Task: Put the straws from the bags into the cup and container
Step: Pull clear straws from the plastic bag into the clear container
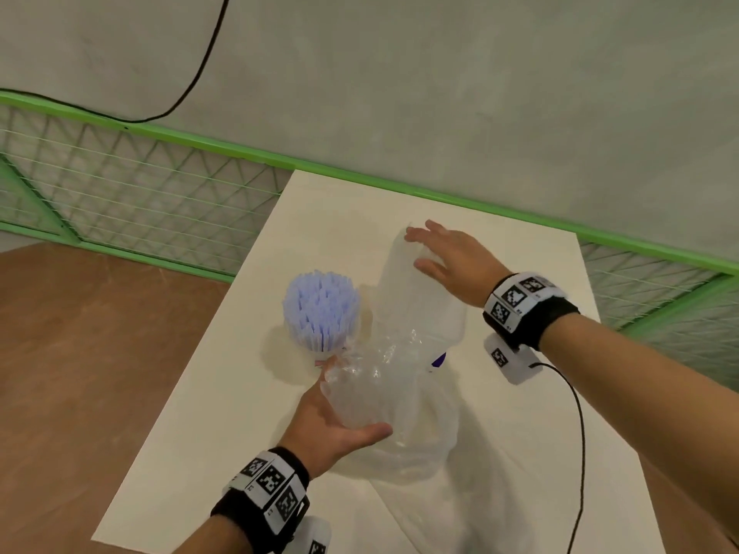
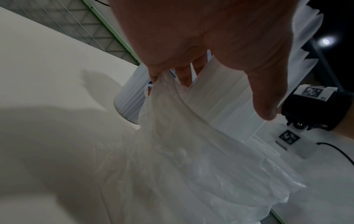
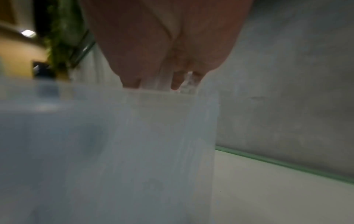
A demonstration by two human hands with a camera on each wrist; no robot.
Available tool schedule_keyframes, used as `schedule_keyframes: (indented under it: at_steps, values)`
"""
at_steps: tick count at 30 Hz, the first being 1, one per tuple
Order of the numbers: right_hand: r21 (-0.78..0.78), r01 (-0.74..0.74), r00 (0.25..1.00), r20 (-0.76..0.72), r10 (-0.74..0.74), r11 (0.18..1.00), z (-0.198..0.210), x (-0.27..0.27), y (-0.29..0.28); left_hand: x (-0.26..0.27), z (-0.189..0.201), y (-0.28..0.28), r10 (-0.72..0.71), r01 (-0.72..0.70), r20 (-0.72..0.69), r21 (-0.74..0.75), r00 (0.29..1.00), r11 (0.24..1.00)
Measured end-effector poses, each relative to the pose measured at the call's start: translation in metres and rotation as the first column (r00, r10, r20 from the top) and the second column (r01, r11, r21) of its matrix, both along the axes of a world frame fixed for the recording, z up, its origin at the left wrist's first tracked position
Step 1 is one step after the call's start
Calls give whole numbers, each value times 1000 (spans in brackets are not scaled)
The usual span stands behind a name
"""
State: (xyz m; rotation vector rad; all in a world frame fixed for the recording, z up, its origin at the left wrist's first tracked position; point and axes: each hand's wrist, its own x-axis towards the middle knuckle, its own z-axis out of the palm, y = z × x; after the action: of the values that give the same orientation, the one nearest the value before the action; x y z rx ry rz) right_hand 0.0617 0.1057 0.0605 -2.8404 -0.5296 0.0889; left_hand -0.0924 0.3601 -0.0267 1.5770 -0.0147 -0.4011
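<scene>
Left hand [image 1: 332,425] pinches the empty bag [image 1: 384,397]; right hand [image 1: 448,257] lies flat, fingers straight, atop the upright straws [image 1: 420,289], long axis vertical.

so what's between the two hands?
Head view: the white straw bundle, in its clear bag, spans from left hand to right hand.

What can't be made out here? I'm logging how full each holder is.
- Container's fill: head view, frosted wall and right hand cover it.
- Cup: head view, straws and clear bag hide its body.
- Right grip: right wrist view, blurred.
- Left hand's fingertips: head view, behind the bag.
</scene>
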Motion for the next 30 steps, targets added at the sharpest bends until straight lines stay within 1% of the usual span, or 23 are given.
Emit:
schedule_keyframes:
  at_steps: [1, 3, 5, 7, 9, 12, 14, 17, 20, 21, 23, 26, 28, 30]
  values:
    - [-118, -40, 999, 0, 40, 992, -5, -2, 2, 0, 0, 0, -2, 2, 3, 9, 1000, 1000]
    - [-270, -72, 997, -7, 73, 960, -13, -7, 4, 0, 1, 0, -3, 3, -1, 13, 1000, 1000]
    - [-339, -89, 996, -27, 85, 936, -14, -11, 4, -1, 2, 1, -11, 11, -3, 9, 1000, 1000]
    - [-357, -93, 996, -41, 84, 929, -10, -9, 5, -1, 2, 0, -12, 12, 2, 14, 1000, 1000]
    - [-294, -22, 1000, -21, 17, 955, -5, -4, 10, -1, 3, 0, -13, 13, 8, 18, 1000, 1000]
    - [-135, 123, 992, 16, -122, 983, -4, 1, 21, -1, 4, 0, -18, 18, 1, 22, 1000, 1000]
    - [-107, 162, 987, 16, -162, 981, -7, 4, 26, -2, 5, 0, -16, 16, -5, 17, 1000, 1000]
    - [-88, 189, 982, 25, -188, 978, -7, 7, 23, -3, 5, -1, -3, 3, -23, 9, 1000, 1000]
    - [2, 137, 990, 15, -137, 991, -4, 4, 18, -3, 5, 0, -3, 3, -28, 1, 1000, 1000]
    - [15, 113, 994, 13, -113, 994, -3, 3, 20, -3, 5, 0, -10, 10, -21, 3, 1000, 1000]
    - [-9, 100, 995, 13, -100, 995, -2, 2, 26, -3, 4, 0, -16, 16, -10, 10, 1000, 1000]
    - [-77, 141, 990, 42, -138, 987, -9, 6, 32, -2, 3, -1, -28, 28, 1, 18, 1000, 999]
    - [-55, 186, 981, 68, -182, 981, -13, 9, 31, -2, 3, -2, -32, 32, 4, 15, 999, 999]
    - [3, 228, 971, 69, -227, 974, -13, 9, 29, -2, 4, -1, -32, 32, 8, 18, 999, 999]
